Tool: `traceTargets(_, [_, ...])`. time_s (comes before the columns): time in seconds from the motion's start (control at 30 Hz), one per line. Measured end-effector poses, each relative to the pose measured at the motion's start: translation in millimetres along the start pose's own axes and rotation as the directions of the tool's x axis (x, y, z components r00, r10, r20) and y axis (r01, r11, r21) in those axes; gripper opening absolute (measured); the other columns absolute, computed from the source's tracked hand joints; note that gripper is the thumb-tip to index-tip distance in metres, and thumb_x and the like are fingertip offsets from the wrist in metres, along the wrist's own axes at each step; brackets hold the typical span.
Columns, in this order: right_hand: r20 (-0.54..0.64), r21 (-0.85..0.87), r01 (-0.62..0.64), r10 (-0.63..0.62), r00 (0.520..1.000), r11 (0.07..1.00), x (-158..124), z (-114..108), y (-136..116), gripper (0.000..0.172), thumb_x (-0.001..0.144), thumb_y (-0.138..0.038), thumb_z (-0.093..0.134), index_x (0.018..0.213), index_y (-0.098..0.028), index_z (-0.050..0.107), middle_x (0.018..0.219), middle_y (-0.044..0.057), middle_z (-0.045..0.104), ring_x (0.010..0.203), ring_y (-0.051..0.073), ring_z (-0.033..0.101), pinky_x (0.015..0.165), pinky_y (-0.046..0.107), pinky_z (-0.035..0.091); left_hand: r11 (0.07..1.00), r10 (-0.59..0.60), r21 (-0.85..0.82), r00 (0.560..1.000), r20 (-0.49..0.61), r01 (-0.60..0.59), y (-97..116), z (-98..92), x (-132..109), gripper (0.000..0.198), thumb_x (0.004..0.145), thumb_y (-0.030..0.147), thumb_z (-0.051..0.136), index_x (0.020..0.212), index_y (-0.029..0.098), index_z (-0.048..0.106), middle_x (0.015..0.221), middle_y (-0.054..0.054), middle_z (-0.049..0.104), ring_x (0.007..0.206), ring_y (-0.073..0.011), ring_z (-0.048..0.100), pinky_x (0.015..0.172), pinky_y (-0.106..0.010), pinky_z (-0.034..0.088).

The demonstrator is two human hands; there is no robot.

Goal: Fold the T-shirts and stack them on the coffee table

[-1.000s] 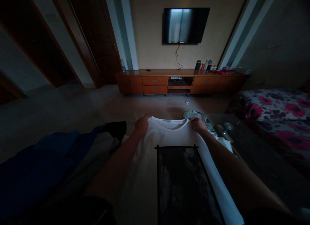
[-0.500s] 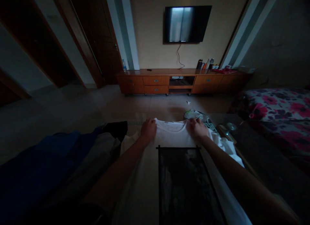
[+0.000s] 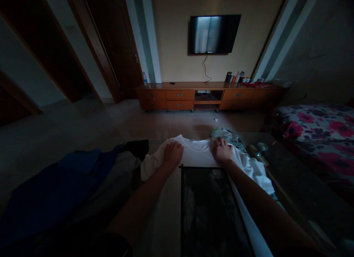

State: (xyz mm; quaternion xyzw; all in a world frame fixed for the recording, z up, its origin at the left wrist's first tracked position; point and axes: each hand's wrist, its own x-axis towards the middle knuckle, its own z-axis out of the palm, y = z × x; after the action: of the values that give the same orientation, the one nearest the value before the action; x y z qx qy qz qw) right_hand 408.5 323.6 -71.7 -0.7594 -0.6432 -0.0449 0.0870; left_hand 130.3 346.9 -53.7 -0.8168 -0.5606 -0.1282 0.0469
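Observation:
A white T-shirt [image 3: 199, 155] with a large dark printed panel [image 3: 210, 205] lies spread in front of me, its neckline at the far end. My left hand [image 3: 173, 153] rests on the shirt's left shoulder, fingers laid over the cloth. On the other side of the collar, my right hand [image 3: 222, 150] lies on the right shoulder with its fingers apart and slightly bent, a little blurred. Both sleeves spread outward, the right one [image 3: 260, 172] in wrinkles. Left of the shirt is a heap of dark clothes, with a blue garment [image 3: 61, 187] on it.
Beyond the shirt lies a clear plastic bag [image 3: 219, 132]. A glass ashtray-like dish [image 3: 262, 147] is at the right, near a floral-covered seat or bed [image 3: 318, 120]. Across the tiled floor stands a wooden TV cabinet [image 3: 179, 95] below a wall television [image 3: 214, 34].
My hands have loosened from the shirt's shoulder edges and now lie on the cloth, slightly nearer me. The left shoulder and sleeve look flatter. The view has tilted up slightly.

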Motion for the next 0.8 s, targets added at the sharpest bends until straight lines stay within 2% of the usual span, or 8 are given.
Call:
traceTargets(0.07, [0.063,0.047,0.03,-0.033,0.997,0.998,-4,-7,1,0.05,0.103,-0.039,0.028,0.142,-0.017,0.051,0.147,0.018,0.049,0.133,0.031,0.044,0.107,0.05,0.038,1.0,0.001,-0.024,1.0,0.03,0.0,5,-6.8,-12,0.036,0.102,0.039,0.038,0.121,0.02,0.063,0.12,-0.014,0.064,0.115,-0.0291,0.056,0.103,-0.047,0.039])
traceTargets(0.17, [0.076,0.077,0.01,-0.016,0.997,0.997,-17,-18,17,0.053,0.104,-0.041,0.025,0.149,-0.02,0.043,0.155,0.013,0.043,0.139,0.026,0.04,0.111,0.043,0.036,1.0,-0.027,-0.016,1.0,-0.011,0.027,2,-18.2,-36,0.041,0.101,0.039,0.04,0.134,0.019,0.056,0.136,-0.015,0.058,0.128,-0.0307,0.05,0.109,-0.046,0.035])
traceTargets(0.3, [-0.008,0.07,-0.227,0.228,0.974,0.971,-49,-24,68,0.064,0.102,-0.049,0.02,0.156,-0.016,0.031,0.161,0.016,0.033,0.149,0.032,0.027,0.118,0.055,0.025,0.987,-0.143,0.072,0.989,-0.036,0.145,-19,-29.6,-75,0.049,0.1,0.035,0.039,0.145,0.015,0.048,0.15,-0.018,0.048,0.138,-0.0343,0.042,0.113,-0.049,0.032])
traceTargets(0.37, [0.03,0.072,-0.332,0.331,0.943,0.94,-69,-20,100,0.071,0.101,-0.054,0.016,0.158,-0.015,0.028,0.164,0.015,0.027,0.152,0.034,0.018,0.119,0.06,0.02,0.978,-0.191,0.084,0.982,-0.005,0.191,-33,-29.3,-92,0.054,0.1,0.039,0.038,0.148,0.014,0.045,0.152,-0.019,0.046,0.138,-0.0348,0.043,0.114,-0.049,0.032])
traceTargets(0.47, [0.135,0.082,-0.35,0.338,0.931,0.933,-94,-9,140,0.077,0.098,-0.061,0.011,0.16,-0.017,0.024,0.167,0.012,0.022,0.154,0.032,0.014,0.12,0.063,0.013,0.978,-0.196,0.079,0.98,0.017,0.194,-52,-22.6,-108,0.061,0.1,0.048,0.039,0.149,0.012,0.043,0.157,-0.019,0.041,0.143,-0.0337,0.039,0.117,-0.046,0.029])
traceTargets(0.6, [0.13,0.056,-0.337,0.328,0.936,0.94,-106,-8,166,0.078,0.097,-0.063,0.012,0.16,-0.018,0.025,0.167,0.011,0.022,0.155,0.032,0.012,0.121,0.064,0.006,0.981,-0.183,0.071,0.981,0.058,0.179,-64,-20.1,-113,0.063,0.099,0.053,0.042,0.15,0.016,0.043,0.159,-0.017,0.038,0.147,-0.032,0.035,0.119,-0.045,0.027])
traceTargets(0.7, [0.11,0.096,-0.455,0.445,0.889,0.885,-106,-22,173,0.073,0.098,-0.059,0.014,0.153,-0.019,0.04,0.161,0.016,0.034,0.15,0.036,0.025,0.117,0.065,0.019,0.981,-0.185,0.074,0.981,0.05,0.181,-63,-30.7,-114,0.056,0.099,0.047,0.043,0.148,0.019,0.045,0.158,-0.016,0.041,0.145,-0.0312,0.038,0.119,-0.047,0.028])
traceTargets(0.8, [0.093,0.129,-0.642,0.635,0.767,0.756,-105,-40,178,0.07,0.096,-0.057,0.02,0.138,-0.014,0.058,0.144,0.026,0.049,0.137,0.042,0.041,0.104,0.063,0.038,0.995,-0.077,0.062,0.997,0.001,0.077,-51,-42.1,-117,0.049,0.099,0.036,0.041,0.145,0.018,0.049,0.156,-0.014,0.044,0.147,-0.029,0.036,0.122,-0.047,0.024])
